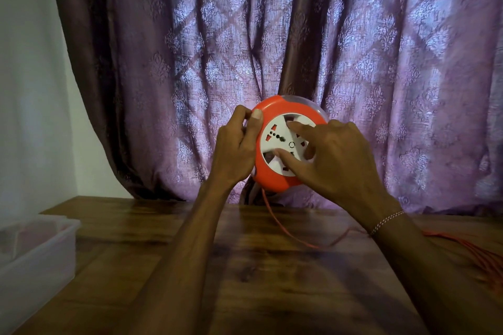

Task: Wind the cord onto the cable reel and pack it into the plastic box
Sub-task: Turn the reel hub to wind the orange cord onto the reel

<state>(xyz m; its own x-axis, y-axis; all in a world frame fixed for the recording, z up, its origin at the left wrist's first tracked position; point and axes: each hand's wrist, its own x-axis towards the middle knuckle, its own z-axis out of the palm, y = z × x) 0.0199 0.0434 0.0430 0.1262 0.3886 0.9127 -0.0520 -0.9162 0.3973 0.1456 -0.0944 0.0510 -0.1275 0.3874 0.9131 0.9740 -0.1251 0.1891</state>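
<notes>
Your left hand [236, 149] grips the rigid, light-looking round orange plastic cable reel [275, 185] by its rim; right hand [334, 160] fingertips, extended, probably turn the white hub [275, 141]; below, limp orange cord [275, 223] trails.

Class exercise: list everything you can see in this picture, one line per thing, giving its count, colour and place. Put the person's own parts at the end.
cable reel: one, orange with a white socket face, held up above the table in front of the curtain.
cord: one, orange, hangs from the reel's underside, runs across the table and lies in loops at the right edge.
plastic box: one, translucent white, on the table at the left edge.
table: one, dark brown wood, fills the lower part.
curtain: one, purple patterned, behind the table.
wall: one, white, far left.
bracelet: one, red and white, on the right wrist.
left hand: grips the reel's left rim.
right hand: fingertips on the white face.
</notes>
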